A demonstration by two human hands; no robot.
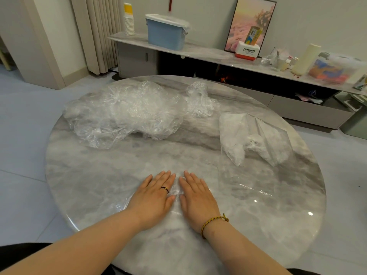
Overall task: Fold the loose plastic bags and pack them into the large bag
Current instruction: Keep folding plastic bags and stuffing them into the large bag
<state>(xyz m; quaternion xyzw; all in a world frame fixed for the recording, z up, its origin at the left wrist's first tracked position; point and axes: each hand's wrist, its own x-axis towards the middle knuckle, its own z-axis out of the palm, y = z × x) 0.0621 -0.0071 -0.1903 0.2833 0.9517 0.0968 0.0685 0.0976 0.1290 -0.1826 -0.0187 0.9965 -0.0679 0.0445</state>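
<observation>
Lying flat on the near part of the round marble table (95,181), a clear plastic bag (177,192) is pressed by both hands. Left hand (153,197) and right hand (198,199) rest palm-down side by side, fingers straight and together, gripping nothing. Far left: a heap of crumpled loose bags (123,114), with a smaller crumpled bag (199,100) just beside it. Right: the large bag (256,135), lying on the table with whitish bundled plastic inside.

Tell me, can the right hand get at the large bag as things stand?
Probably yes: the right hand lies flat, and nothing stands between it and the large bag to its right.
</observation>
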